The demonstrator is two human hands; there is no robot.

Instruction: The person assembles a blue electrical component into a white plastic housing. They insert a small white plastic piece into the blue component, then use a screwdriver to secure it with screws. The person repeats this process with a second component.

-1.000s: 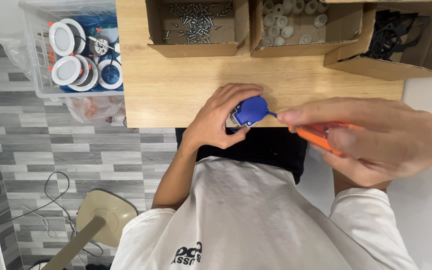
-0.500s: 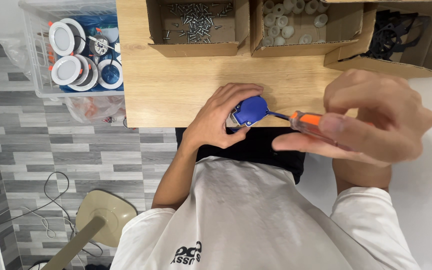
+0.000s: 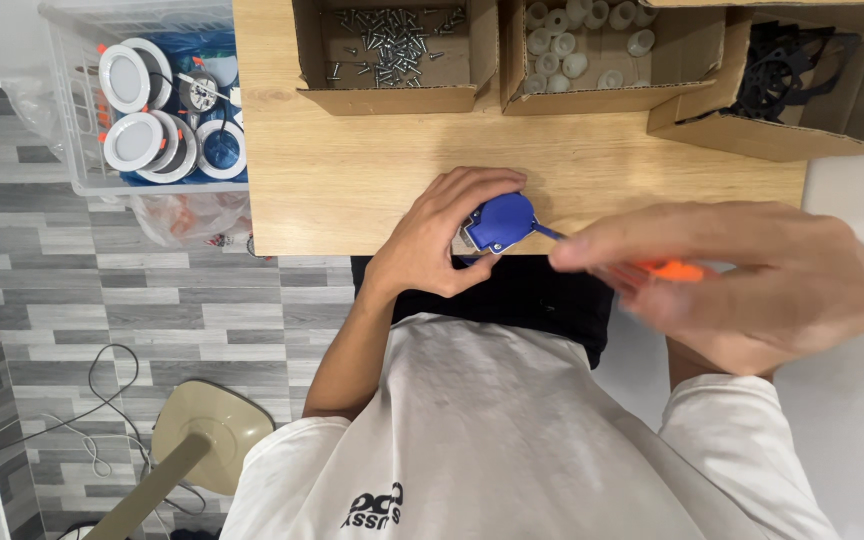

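Blue plastic marks the small round part (image 3: pixel 501 221) that the left hand (image 3: pixel 447 235) clamps at the near edge of the wooden bench (image 3: pixel 352 170), fingers curled over its far side and thumb under it, so that the part is braced against the bench edge and its face is turned toward the right. The right hand (image 3: pixel 742 280) is closed around an orange-handled screwdriver (image 3: pixel 667 270), held nearly level, and the thin shaft reaches across to meet the blue part on its right side; the hand is blurred, so the exact finger positions cannot be told. Holding the part at the edge rather than mid-bench appears to give the tool a clear path in from the side. Along the far edge of the bench stand three open cardboard boxes within arm's reach: one with loose screws (image 3: pixel 392 40), one with small white caps (image 3: pixel 582 45), and toward the far right corner one with black ring-shaped parts (image 3: pixel 787 70). Beside the bench's left edge, a clear plastic crate (image 3: pixel 82 180) holds round white light fittings (image 3: pixel 132 110) stacked together.
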